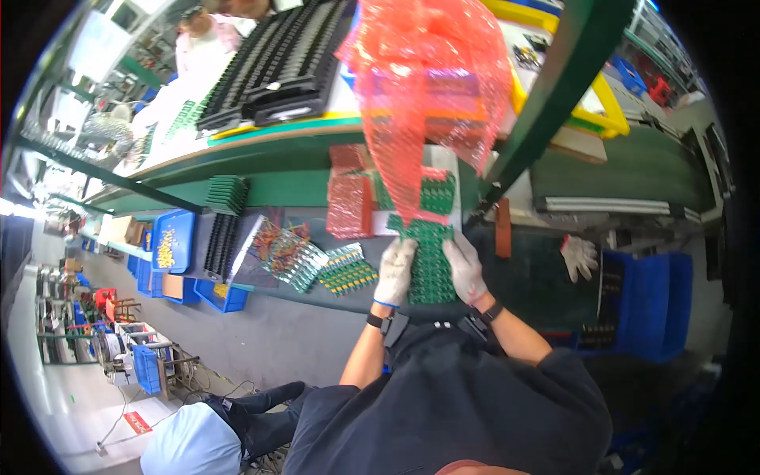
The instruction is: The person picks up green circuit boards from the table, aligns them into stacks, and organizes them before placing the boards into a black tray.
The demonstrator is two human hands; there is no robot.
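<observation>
A green circuit board panel (431,273) lies between my two hands at the near edge of the bench. My left hand (394,271), in a white glove, grips its left edge. On the opposite edge my right hand (465,271), gloved too, is closed on the same panel. Just beyond it, more green circuit boards (437,192) lie partly under a red bubble-wrap bag (408,142). Left of those stands a stack wrapped in red bubble wrap (349,206). Whether the panel is a single sheet or several stacked ones I cannot tell.
Green-and-yellow board strips (348,271) and bagged parts (293,257) lie to the left, near a blue tray (172,237). A loose glove (579,258) rests at right, beside blue bins (653,305). A green post (546,95) rises at right. Another person (194,439) is at lower left.
</observation>
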